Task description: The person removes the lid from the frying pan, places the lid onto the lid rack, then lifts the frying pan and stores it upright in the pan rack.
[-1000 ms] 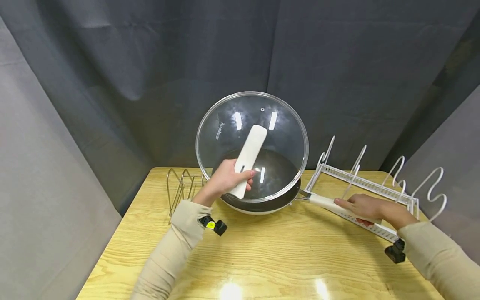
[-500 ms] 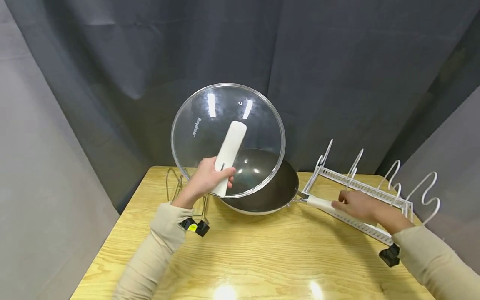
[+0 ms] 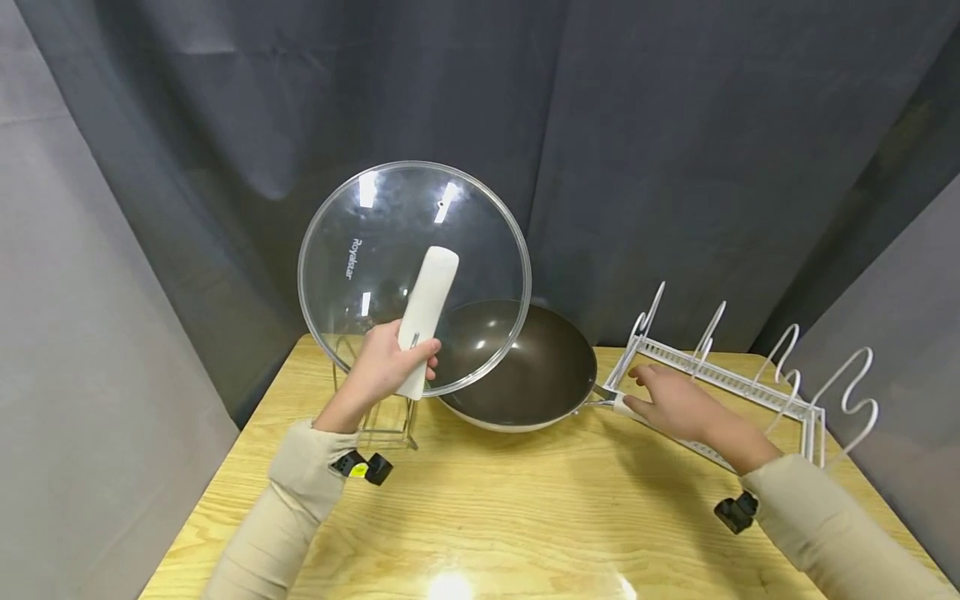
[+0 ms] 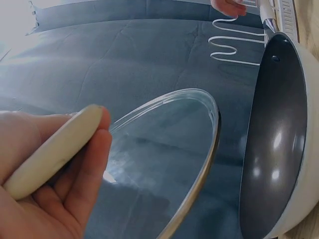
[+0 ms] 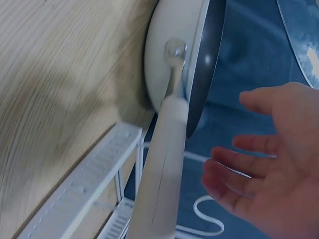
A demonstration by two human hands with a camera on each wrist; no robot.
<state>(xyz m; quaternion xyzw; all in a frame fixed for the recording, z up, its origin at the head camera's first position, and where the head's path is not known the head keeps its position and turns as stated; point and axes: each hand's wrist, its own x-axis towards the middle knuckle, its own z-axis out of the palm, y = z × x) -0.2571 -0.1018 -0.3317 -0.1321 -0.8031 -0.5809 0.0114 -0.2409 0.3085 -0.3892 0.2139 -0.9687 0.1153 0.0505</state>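
My left hand (image 3: 384, 365) grips the white handle (image 3: 427, 300) of a glass lid (image 3: 375, 217), held tilted up in the air. Below and right of the lid, a wok (image 3: 547, 367) with a dark inside and a pale outside rests on the table. Its white handle (image 5: 164, 159) points right, mostly hidden in the head view behind my right hand (image 3: 678, 406). In the right wrist view that hand's fingers are spread and loosely bent, apart from the wok handle and holding nothing.
Under the wok handle, a white rack (image 3: 712, 375) with wavy upright dividers stands on the right. A small metal wire rack (image 3: 408, 425) is partly hidden behind the lid and left forearm. Both stand on the wooden table (image 3: 487, 517), backed by a dark curtain (image 3: 637, 167).
The lid, held in my left hand, has moved left, off the wok. My right hand has let go of the wok handle and shifted left toward the wok.
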